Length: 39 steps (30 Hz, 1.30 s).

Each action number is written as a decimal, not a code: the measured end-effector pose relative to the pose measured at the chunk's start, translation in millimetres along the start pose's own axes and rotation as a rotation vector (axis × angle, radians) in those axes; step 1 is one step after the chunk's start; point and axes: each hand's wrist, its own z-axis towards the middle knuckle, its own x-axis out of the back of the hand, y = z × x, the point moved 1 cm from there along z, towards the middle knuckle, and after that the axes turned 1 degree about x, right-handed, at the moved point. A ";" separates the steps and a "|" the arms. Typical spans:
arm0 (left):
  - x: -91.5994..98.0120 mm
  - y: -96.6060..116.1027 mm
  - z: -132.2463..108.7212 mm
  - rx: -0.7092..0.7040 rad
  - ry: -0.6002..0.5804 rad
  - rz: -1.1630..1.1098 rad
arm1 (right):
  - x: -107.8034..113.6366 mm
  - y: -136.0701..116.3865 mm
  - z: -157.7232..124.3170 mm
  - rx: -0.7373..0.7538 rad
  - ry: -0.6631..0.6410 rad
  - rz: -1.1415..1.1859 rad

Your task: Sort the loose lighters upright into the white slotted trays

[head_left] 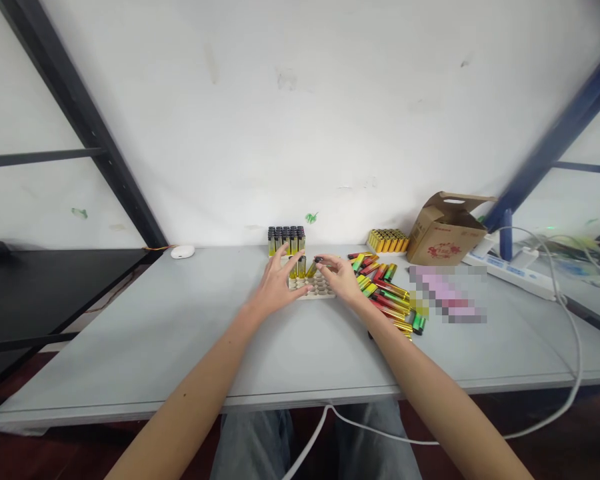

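A pale tray (316, 294) with rows of holes lies on the table in front of me. Two yellow-and-grey lighters (301, 267) with black tops stand upright at its left back. My right hand (341, 276) pinches a tilted lighter (311, 269) by its black top, over the tray's back row. At the tray's left side my left hand (280, 283) is open, fingers spread, beside the standing lighters. Behind it, a block of upright lighters (286, 239) stands against the wall. To the right lies a loose heap of red, green and gold lighters (387, 297).
A tray of yellow cylinders (388, 241) stands at the back right, beside an open cardboard box (446, 230). Farther right are a white power strip (517, 273) and a cable (577, 347) hanging over the edge. A small white case (183, 252) sits at the back left.
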 end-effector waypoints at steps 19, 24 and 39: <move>-0.6 13.7 0.3 -0.069 0.033 0.086 | -4.8 -1.9 -12.5 0.121 -0.196 -0.538; -0.3 13.5 -0.1 -0.068 0.025 0.199 | -7.9 0.2 -15.6 0.097 -0.273 -0.599; -6.8 11.2 -4.2 0.001 -0.066 0.120 | -9.7 2.6 -16.6 0.217 -0.301 -0.738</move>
